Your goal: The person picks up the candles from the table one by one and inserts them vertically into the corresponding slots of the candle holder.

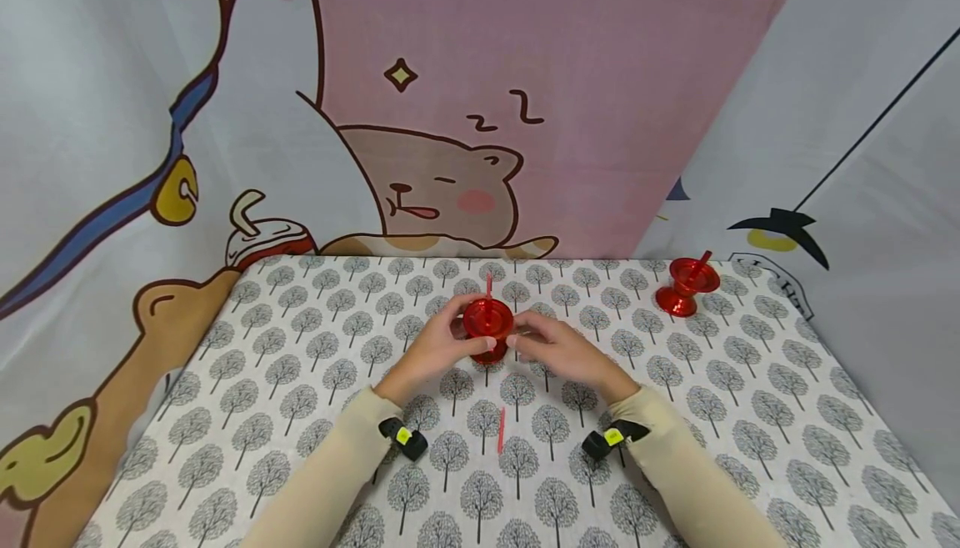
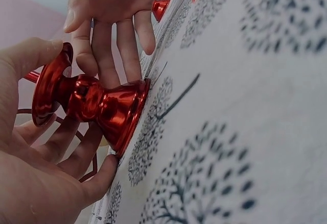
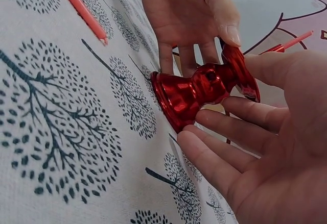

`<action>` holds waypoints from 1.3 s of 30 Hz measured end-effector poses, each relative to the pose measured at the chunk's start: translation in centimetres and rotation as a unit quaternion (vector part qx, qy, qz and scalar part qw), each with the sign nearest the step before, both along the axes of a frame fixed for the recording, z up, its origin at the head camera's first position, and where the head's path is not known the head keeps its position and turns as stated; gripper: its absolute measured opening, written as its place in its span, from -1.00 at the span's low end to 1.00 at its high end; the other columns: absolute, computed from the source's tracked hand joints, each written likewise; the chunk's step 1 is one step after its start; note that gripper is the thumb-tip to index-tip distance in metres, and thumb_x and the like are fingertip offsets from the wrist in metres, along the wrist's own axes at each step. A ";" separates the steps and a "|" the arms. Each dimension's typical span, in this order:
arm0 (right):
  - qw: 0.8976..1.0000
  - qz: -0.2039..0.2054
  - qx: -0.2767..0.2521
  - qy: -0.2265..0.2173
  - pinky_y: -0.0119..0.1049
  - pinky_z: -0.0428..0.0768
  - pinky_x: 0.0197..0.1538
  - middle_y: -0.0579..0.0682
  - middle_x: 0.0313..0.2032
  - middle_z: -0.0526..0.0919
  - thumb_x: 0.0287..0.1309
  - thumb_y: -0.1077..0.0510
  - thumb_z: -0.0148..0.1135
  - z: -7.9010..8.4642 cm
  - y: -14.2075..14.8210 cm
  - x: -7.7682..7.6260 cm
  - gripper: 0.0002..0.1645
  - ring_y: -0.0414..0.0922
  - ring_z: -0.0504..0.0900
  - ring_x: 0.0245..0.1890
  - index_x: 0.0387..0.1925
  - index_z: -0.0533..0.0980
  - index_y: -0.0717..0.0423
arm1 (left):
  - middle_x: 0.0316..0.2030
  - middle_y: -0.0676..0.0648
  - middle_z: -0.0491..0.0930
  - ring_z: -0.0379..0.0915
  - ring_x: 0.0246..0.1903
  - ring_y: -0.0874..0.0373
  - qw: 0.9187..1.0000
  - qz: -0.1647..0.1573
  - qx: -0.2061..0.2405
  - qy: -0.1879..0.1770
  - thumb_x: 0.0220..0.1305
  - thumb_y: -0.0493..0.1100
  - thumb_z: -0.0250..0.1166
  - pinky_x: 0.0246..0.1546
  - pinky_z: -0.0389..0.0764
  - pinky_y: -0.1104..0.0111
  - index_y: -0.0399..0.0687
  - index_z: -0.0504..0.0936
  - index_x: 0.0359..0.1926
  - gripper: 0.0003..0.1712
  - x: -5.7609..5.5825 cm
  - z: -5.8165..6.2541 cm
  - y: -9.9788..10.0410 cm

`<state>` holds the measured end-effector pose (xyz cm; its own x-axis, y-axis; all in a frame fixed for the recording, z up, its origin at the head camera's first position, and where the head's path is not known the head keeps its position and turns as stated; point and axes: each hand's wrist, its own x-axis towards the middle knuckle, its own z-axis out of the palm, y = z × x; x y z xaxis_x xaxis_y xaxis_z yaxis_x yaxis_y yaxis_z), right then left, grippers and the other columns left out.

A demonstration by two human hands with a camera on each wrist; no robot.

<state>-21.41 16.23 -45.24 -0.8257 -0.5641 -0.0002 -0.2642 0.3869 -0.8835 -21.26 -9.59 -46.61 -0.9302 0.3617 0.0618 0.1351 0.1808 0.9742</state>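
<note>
Left grip: the left hand grasps the near candle holder, thumb pressed on its dished rim, fingers curved round the far side.
Right grip: the right hand lies alongside with fingers loosely extended and thumb by the rim; whether it bears on the metal, I cannot tell.
Held holder: shiny red, upright, its flared base on the tree-print cloth, between both hands.
Candle in it: a slim red candle rises from the dish.
Loose candle: another red stick lies on the cloth, nearer the person, between the forearms.
Second holder: a matching red one stands well apart at the far right, its candle tilted.
Wrists: black straps over cream sleeves.
Backdrop: a cartoon-printed curtain.
</note>
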 end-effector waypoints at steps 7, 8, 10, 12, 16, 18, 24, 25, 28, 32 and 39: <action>1.000 0.000 0.004 -0.011 0.08 0.74 0.17 0.12 0.23 0.71 0.67 -0.04 0.20 0.1 0.2 0.0 -0.54 0.11 0.78 0.07 0.39 0.56 0.10 | 0.39 -0.23 0.52 0.61 0.29 -0.16 1.000 0.000 0.014 0.002 0.39 -0.23 0.53 0.26 0.69 0.11 -0.08 0.36 0.63 -0.12 0.0 0.1 0.0; 1.000 -0.003 0.005 -0.011 0.10 0.74 0.17 0.12 0.22 0.72 0.67 -0.05 0.21 0.2 0.3 0.0 -0.53 0.11 0.78 0.06 0.39 0.56 0.09 | 0.39 -0.22 0.52 0.61 0.29 -0.15 1.000 0.000 0.016 0.001 0.38 -0.23 0.53 0.26 0.70 0.11 -0.07 0.36 0.64 -0.11 0.0 0.1 0.0; 1.000 -0.009 0.001 -0.015 0.11 0.72 0.20 0.13 0.23 0.73 0.66 -0.05 0.23 0.5 0.6 0.0 -0.53 0.13 0.77 0.10 0.38 0.56 0.08 | 0.40 -0.22 0.51 0.61 0.29 -0.15 1.000 0.000 0.020 -0.002 0.38 -0.23 0.53 0.26 0.70 0.11 -0.07 0.35 0.64 -0.10 0.0 0.1 0.1; 1.000 -0.019 -0.011 -0.017 0.10 0.72 0.23 0.16 0.24 0.72 0.65 -0.04 0.25 0.9 1.0 -0.1 -0.54 0.16 0.75 0.15 0.37 0.57 0.08 | 0.41 -0.19 0.50 0.61 0.29 -0.12 1.000 -0.001 0.019 -0.006 0.37 -0.22 0.54 0.26 0.69 0.12 -0.05 0.35 0.65 -0.09 0.0 0.1 0.1; 0.999 -0.036 -0.033 -0.009 0.04 0.69 0.29 0.18 0.26 0.70 0.65 0.01 0.25 2.1 2.1 -0.3 -0.57 0.20 0.70 0.24 0.34 0.58 0.13 | 0.47 -0.20 0.46 0.60 0.30 -0.13 1.000 0.003 0.010 0.001 0.38 -0.19 0.54 0.29 0.67 0.08 -0.09 0.31 0.67 -0.06 -0.2 0.4 -0.1; 0.998 -0.048 -0.038 0.001 -0.01 0.68 0.30 0.15 0.25 0.71 0.65 0.03 0.25 2.7 2.7 -0.4 -0.60 0.20 0.70 0.25 0.32 0.60 0.14 | 0.50 -0.22 0.44 0.58 0.33 -0.16 1.000 0.008 0.012 0.008 0.38 -0.18 0.54 0.33 0.64 0.04 -0.08 0.31 0.67 -0.06 -0.2 0.7 -0.3; 0.994 -0.083 -0.062 0.020 -0.06 0.71 0.27 0.21 0.22 0.71 0.64 0.12 0.25 4.5 4.6 -0.4 -0.66 0.13 0.71 0.20 0.27 0.62 0.18 | 0.51 -0.21 0.45 0.40 0.48 -0.20 0.998 0.022 0.039 0.035 0.38 -0.18 0.56 0.54 0.40 -0.04 0.00 0.34 0.65 -0.08 0.1 2.5 -0.8; 0.994 -0.088 -0.066 0.025 -0.07 0.72 0.26 0.21 0.21 0.71 0.64 0.13 0.26 4.8 4.9 -0.4 -0.67 0.12 0.72 0.18 0.26 0.62 0.18 | 0.51 -0.18 0.45 0.38 0.50 -0.18 0.998 0.024 0.041 0.043 0.38 -0.18 0.57 0.56 0.36 -0.04 0.01 0.34 0.65 -0.08 0.3 2.9 -0.8; 0.991 -0.097 -0.074 0.047 -0.16 0.73 0.23 0.19 0.19 0.72 0.65 0.15 0.24 5.7 5.8 -0.2 -0.69 -0.01 0.74 0.13 0.25 0.62 0.21 | 0.53 -0.14 0.43 0.34 0.53 -0.15 0.996 0.031 0.044 0.072 0.39 -0.17 0.56 0.58 0.32 -0.04 0.00 0.33 0.66 -0.07 0.7 3.9 -0.8; 0.988 -0.114 -0.081 0.071 -0.31 0.73 0.19 0.20 0.20 0.71 0.66 0.18 0.22 6.4 6.9 0.2 -0.69 -0.11 0.75 0.12 0.25 0.61 0.24 | 0.58 -0.09 0.38 0.31 0.56 -0.06 0.991 0.046 0.043 0.115 0.38 -0.19 0.56 0.59 0.30 0.01 0.01 0.30 0.68 -0.04 1.4 5.0 -0.5; 0.977 -0.159 -0.080 0.120 -0.37 0.73 0.13 0.19 0.16 0.74 0.65 0.22 0.22 7.4 9.6 1.0 -0.71 -0.15 0.77 0.09 0.23 0.61 0.27 | 0.56 -0.12 0.37 0.27 0.55 -0.01 0.967 0.093 0.063 0.230 0.28 -0.23 0.59 0.61 0.27 -0.03 -0.14 0.34 0.63 -0.02 2.6 6.7 0.9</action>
